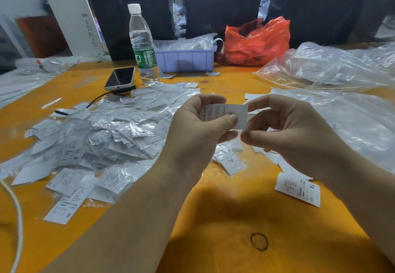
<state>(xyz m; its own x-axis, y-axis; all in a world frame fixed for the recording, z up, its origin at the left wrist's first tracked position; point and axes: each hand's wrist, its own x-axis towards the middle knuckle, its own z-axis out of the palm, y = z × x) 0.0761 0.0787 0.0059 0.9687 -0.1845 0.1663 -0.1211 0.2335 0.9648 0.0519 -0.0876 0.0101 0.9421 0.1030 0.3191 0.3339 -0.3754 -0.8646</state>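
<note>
Orange bench (pixel 224 219), heap of bagged labels (pixel 102 136) at left. Left hand (pixel 198 127) and right hand (pixel 284 131) raised above the bench; fingers of both pinch one white care label (pixel 235 112), held between them, printed face up.

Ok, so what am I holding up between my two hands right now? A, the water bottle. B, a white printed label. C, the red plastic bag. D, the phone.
B: the left hand pinches a white printed label under its thumb and the right hand holds its right edge, while the phone, water bottle and red plastic bag sit untouched farther back.
</note>
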